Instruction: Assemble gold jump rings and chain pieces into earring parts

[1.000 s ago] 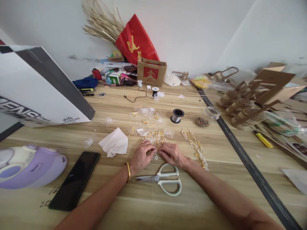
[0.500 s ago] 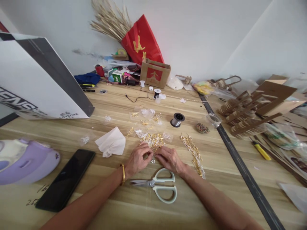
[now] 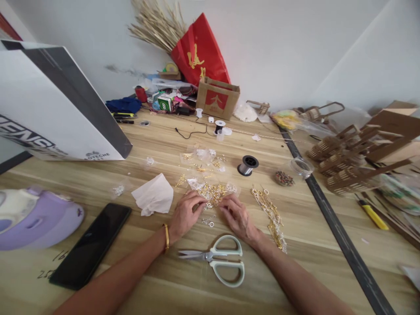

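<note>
A pile of small gold and silver jewellery findings (image 3: pixel 211 192) lies in front of my hands. My left hand (image 3: pixel 187 214), with a gold bangle (image 3: pixel 166 237) at the wrist, pinches thumb and forefinger at the pile's near left edge. A small silver ring (image 3: pixel 209 205) shows at those fingertips; whether they grip it is unclear. My right hand (image 3: pixel 236 214) is curled, fingertips together at the pile's near right edge; anything in them is too small to make out. Between the hands, a short silver chain with a ring (image 3: pixel 211 224) lies on the table. Pale-handled scissors (image 3: pixel 213 256) lie nearer me.
Gold and silver chains (image 3: pixel 271 212) lie right of my right hand. Beyond are a wire spool (image 3: pixel 248 165) and a bead heap (image 3: pixel 284 178). A white tissue (image 3: pixel 153 195), a phone (image 3: pixel 92 245) and a large white box (image 3: pixel 59 105) are on the left; small woven baskets (image 3: pixel 341 162) stand right.
My hands have moved apart and slightly forward to the pile. The short chain with its ring now lies uncovered on the table between them. The view has shifted slightly.
</note>
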The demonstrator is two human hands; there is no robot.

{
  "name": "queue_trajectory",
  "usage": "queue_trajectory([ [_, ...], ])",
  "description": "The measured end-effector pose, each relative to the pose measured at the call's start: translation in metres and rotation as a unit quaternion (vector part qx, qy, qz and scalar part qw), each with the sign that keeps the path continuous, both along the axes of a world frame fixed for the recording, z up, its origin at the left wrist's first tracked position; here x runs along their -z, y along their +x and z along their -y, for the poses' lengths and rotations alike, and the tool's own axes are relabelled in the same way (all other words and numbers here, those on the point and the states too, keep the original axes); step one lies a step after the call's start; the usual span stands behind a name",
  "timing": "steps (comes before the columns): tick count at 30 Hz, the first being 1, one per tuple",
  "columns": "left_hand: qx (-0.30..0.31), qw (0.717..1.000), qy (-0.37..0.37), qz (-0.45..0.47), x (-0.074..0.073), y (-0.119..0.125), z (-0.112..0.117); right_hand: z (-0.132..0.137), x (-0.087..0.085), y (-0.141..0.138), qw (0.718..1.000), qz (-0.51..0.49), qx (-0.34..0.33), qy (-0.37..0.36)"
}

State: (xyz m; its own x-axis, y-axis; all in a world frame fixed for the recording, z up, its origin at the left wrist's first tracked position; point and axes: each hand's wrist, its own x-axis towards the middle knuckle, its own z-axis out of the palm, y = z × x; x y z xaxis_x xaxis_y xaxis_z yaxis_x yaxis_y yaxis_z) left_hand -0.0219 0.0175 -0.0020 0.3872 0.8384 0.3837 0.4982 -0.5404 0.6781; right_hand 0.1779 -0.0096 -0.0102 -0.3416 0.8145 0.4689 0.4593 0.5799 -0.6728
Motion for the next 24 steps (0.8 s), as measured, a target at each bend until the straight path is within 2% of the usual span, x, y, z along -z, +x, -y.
queue_trajectory([
  [9, 0.005, 0.993, 0.001, -0.12, -0.001, -0.001, -0.004, -0.005, 0.006, 0.002, 0.997, -0.036, 0.048, -0.048],
  [19, 0.023, 0.976, 0.015, -0.215, -0.006, 0.002, -0.006, -0.007, 0.005, 0.003, 0.996, -0.045, 0.048, -0.059],
  [24, 0.03, 0.973, 0.006, -0.23, -0.01, 0.001, -0.008, -0.007, 0.005, 0.003, 0.996, -0.048, 0.048, -0.06],
])
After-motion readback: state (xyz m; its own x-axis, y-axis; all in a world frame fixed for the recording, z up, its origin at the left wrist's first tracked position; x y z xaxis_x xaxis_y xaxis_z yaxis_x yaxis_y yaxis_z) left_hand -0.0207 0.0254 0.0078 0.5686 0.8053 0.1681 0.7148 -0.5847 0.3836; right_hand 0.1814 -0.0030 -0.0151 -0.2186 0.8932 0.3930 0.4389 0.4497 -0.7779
